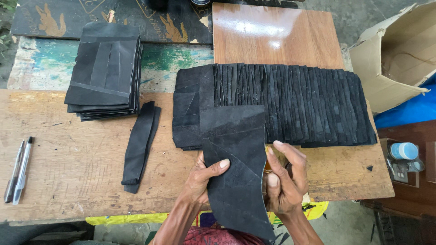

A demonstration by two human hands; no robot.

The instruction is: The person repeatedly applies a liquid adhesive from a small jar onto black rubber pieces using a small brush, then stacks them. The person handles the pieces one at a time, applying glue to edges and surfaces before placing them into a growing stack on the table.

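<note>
Gripping a black suede piece (236, 154), both hands beside an open cardboard box (390, 68).

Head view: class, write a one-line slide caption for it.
Both hands, left and right, hold a black suede piece above a wooden table beside fanned black strips.

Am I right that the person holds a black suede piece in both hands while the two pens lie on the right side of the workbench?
Not quite: the head view shows the two pens on the left side of the workbench. The left hand and right hand do hold the black suede piece.
</note>
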